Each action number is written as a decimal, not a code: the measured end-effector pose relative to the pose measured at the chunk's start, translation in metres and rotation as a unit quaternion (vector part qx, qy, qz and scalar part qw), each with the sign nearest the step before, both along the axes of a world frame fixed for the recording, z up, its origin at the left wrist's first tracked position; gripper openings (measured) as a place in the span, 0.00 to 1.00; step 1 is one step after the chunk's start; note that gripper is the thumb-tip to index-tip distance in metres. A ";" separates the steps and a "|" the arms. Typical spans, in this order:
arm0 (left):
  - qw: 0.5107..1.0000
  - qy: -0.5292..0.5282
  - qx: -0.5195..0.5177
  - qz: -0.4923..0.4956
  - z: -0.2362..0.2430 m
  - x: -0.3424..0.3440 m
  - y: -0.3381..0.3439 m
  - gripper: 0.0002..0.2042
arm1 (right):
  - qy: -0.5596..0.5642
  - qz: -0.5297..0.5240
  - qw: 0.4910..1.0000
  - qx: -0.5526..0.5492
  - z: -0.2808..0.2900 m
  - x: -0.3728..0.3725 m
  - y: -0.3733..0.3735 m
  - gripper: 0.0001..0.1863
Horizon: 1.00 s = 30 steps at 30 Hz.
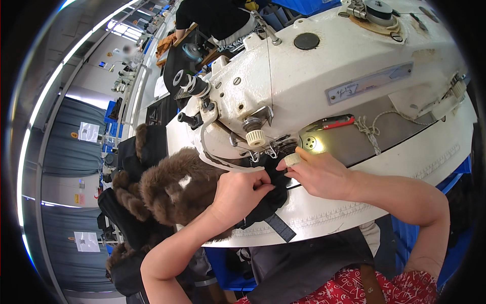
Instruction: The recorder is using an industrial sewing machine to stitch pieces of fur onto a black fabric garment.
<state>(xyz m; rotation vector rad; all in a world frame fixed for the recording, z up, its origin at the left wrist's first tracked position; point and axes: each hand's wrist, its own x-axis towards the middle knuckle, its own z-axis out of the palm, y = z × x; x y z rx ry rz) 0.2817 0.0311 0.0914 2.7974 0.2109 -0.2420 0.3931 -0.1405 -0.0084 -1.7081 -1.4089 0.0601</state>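
The likeliest trouble, as I judge it, is a pricked or caught fingertip: both hands work close to the stitching end of the white sewing machine (314, 76), where the needle itself is hidden from this view. The black cloth (260, 209) lies bunched on the desk (329, 215) in front of that end, so a fold underneath could get sewn in unnoticed. The brown fur (177, 187) beside the left forearm looks bulky; its weight toward the desk's left edge could drag the cloth askew, and loose hairs might stray into the seam.

The left hand (243, 195) reaches in from the lower left, knuckles up, fingers curled, with thumb and forefinger pinching the black cloth. The right hand (324, 175) comes from the right with its elbow bent outward and wrist roughly level; its fingers narrow together at the cloth's far side, a pale band (292, 160) around one of them. Whether they grip the cloth or only press it, I cannot tell.
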 end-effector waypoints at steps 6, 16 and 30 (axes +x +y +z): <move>0.998 -0.051 0.029 -0.017 -0.004 -0.006 -0.002 0.07 | 0.005 -0.011 1.000 -0.008 -0.002 -0.001 0.002 0.12; 0.994 -0.084 0.069 -0.009 -0.007 -0.011 -0.006 0.05 | 0.013 -0.013 0.999 -0.032 0.000 0.000 0.008 0.11; 0.998 -0.036 0.027 -0.045 0.004 -0.013 0.004 0.07 | -0.076 -0.055 0.994 0.054 0.001 0.005 -0.003 0.08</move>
